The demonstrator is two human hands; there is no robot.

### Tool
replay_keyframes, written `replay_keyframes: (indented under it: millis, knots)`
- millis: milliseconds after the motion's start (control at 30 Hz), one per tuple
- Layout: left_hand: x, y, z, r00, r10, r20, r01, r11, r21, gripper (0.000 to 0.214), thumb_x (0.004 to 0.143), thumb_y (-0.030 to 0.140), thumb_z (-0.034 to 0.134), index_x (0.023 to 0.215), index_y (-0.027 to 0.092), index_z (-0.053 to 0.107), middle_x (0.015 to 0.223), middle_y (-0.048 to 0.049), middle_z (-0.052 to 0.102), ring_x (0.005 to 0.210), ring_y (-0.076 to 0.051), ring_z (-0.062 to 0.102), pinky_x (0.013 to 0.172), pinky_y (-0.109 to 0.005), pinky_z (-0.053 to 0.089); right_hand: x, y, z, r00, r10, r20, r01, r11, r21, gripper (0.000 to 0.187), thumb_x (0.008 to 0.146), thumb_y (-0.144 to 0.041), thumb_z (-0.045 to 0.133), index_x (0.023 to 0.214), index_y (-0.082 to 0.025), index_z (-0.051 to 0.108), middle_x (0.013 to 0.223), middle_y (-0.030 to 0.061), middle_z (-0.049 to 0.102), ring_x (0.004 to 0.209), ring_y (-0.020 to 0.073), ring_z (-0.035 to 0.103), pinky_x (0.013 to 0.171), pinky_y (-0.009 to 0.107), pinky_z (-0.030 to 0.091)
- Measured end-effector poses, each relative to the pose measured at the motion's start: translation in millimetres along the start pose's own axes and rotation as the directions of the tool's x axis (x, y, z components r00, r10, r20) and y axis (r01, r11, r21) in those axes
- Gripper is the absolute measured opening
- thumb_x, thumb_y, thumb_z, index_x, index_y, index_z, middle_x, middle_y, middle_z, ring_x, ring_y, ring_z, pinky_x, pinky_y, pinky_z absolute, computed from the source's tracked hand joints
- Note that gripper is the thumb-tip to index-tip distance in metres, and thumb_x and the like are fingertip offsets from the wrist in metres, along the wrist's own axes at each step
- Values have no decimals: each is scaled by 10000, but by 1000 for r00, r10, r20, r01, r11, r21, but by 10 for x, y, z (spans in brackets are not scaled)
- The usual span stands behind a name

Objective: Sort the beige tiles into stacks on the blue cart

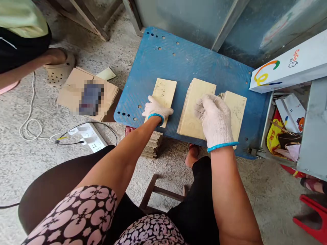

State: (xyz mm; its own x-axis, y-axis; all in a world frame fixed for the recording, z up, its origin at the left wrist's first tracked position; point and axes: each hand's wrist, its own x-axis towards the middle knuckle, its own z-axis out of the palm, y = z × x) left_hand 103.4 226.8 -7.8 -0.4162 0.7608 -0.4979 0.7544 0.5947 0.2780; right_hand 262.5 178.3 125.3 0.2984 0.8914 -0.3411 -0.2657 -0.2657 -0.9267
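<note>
1. Evidently, the left board [165,90] is being steadied on the blue surface [194,61] by the left hand [156,110], laid over its near part; the grip is being spread, with fingers towards one long edge and thumb towards the other, and sideways slipping is probably being checked by that span.
2. Over the middle stack [190,117], the right hand [214,117] is being held with its fingers curled inward; whether anything is being pinched by this grip cannot be told, as the fingertips are being partly hidden.
3. By that same hand, the right stack [237,107] is being partly covered; the stacks are being set close together and the left board apart, presumably so that they are not being mixed.
4. Gloves [220,134] are being worn on both hands, perhaps because skin is being guarded from rough edges.
5. Below the surface's near edge, a lower stack [152,146] is being stored, seemingly so that space above is being saved.
</note>
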Motion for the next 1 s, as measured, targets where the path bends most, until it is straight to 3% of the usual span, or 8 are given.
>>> replay_keyframes:
  millis: [267, 400, 500, 633, 733, 867, 1000]
  knots:
    - [-25, 181, 220, 991, -116, -61, 123, 985, 118, 1262, 474, 478, 807, 1471, 109, 129, 1311, -264, 400, 1196, -431, 370, 970, -622, 269, 8, 0, -12, 999, -28, 15, 29, 993, -115, 273, 785, -469, 658, 854, -214, 591, 702, -24, 588, 670, 111, 581, 614, 238, 491]
    - [-9, 107, 324, 996, -69, -63, 76, 990, 118, 1236, 503, 497, 781, 1468, 94, 121, 1356, -258, 356, 1255, -432, 310, 1024, -633, 215, 27, 4, -19, 999, -36, 23, 38, 992, -117, 282, 786, -477, 657, 857, -212, 591, 680, -27, 584, 664, 107, 579, 606, 228, 485]
    - [-31, 1, 338, 993, 3, -119, 6, 997, 75, 1247, 493, 569, 772, 1445, 37, 167, 1352, -261, 361, 1274, -420, 307, 1078, -563, 207, 35, 1, -15, 999, -30, 30, 34, 993, -112, 282, 785, -475, 658, 866, -214, 585, 667, -36, 577, 655, 100, 580, 608, 219, 487]
    - [-64, -107, 128, 957, 225, -184, -222, 974, 33, 1222, 587, 653, 692, 1461, -6, 148, 1472, -268, 231, 1393, -402, 147, 1142, -477, 144, 3, -56, 12, 1000, -12, 15, 14, 994, -109, 200, 819, -409, 630, 834, -220, 566, 682, -42, 571, 644, 88, 582, 599, 204, 489]
    - [-92, -158, -166, 942, 307, -135, -311, 950, -11, 1139, 666, 642, 647, 1492, 57, 126, 1510, -220, 211, 1398, -380, 175, 1132, -481, 180, -43, -118, 26, 1000, -16, 15, 18, 991, -130, 158, 855, -340, 592, 764, -220, 544, 653, -40, 546, 584, 87, 564, 551, 202, 480]
    - [-291, -332, -498, 973, 204, -110, -212, 975, -65, 1009, 721, 581, 639, 1503, 164, 157, 1505, -155, 272, 1348, -374, 293, 1087, -519, 267, -61, -122, -2, 998, -37, 49, 44, 984, -170, 200, 856, -375, 587, 735, -230, 522, 622, -41, 538, 588, 101, 583, 556, 214, 496]
    - [-789, -727, -535, 986, 82, -143, -104, 983, -153, 885, 713, 476, 693, 1456, 262, 264, 1379, -115, 449, 1271, -365, 408, 1017, -525, 381, -53, -38, -75, 975, -105, 197, 158, 948, -276, 361, 908, -501, 396, 731, -240, 571, 668, 10, 605, 753, 138, 652, 616, 244, 497]
